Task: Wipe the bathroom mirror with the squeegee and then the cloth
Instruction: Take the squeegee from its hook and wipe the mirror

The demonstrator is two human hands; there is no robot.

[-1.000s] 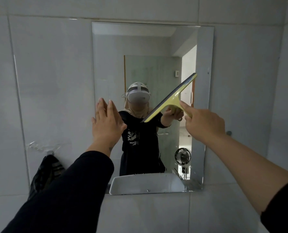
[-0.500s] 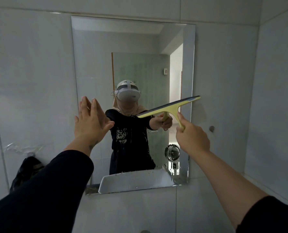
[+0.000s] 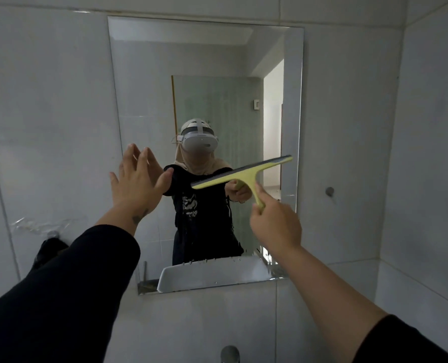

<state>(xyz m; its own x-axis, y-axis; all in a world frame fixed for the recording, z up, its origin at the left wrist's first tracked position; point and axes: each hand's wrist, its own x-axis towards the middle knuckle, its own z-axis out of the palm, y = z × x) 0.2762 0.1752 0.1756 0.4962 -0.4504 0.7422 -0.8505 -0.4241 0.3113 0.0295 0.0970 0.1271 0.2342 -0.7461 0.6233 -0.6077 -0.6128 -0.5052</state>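
A rectangular bathroom mirror (image 3: 204,74) hung on a white tiled wall (image 3: 47,113), filling the centre of the frame. The right hand (image 3: 276,226), right of centre, gripped the handle of a yellow squeegee (image 3: 243,172), whose blade lay against the glass at mid-height, tilted with its right end higher. The left hand (image 3: 135,182), left of centre, was spread flat with fingers together, grasping nothing, at the mirror's left edge. Both arms wore black sleeves. A dark bag (image 3: 47,254) hung at the lower left, and a chrome tap top (image 3: 230,354) showed at the bottom edge.
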